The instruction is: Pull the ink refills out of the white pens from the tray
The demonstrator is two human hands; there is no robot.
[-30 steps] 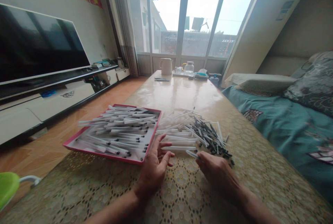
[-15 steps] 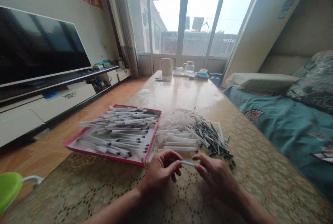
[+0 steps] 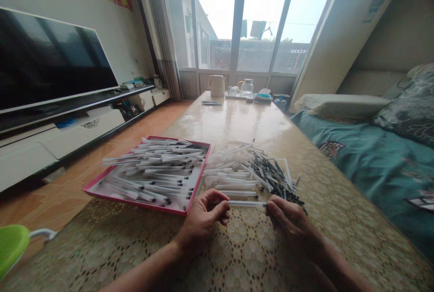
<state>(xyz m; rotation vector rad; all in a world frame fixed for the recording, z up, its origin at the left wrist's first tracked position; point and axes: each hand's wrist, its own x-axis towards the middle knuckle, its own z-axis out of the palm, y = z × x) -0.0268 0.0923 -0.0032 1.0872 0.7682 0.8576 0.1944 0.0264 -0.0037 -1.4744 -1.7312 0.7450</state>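
A white pen (image 3: 247, 203) lies level between my two hands, just above the patterned tablecloth. Its left end is pinched between thumb and fingers of my left hand (image 3: 207, 213). At the pen's dark right end, my right hand (image 3: 288, 215) has its fingertips closed, partly hiding that tip. Beyond the pen are white pen barrels (image 3: 233, 181) in a loose heap. A pile of dark refills and small black plugs (image 3: 274, 174) lies behind my right hand. Left of my left hand, a pink-rimmed tray (image 3: 135, 202) holds many white pens with black ends (image 3: 162, 176).
At the table's far end stand a cream kettle (image 3: 217, 86), a glass jug (image 3: 247, 87) and a tissue pack (image 3: 263, 97). A sofa (image 3: 366, 161) runs along the right. On the left are a television (image 3: 57, 59) and a green stool (image 3: 13, 247).
My hands have moved apart and a little away from me. More of the pen shows between them now, and my right fingers have shifted right to its dark end.
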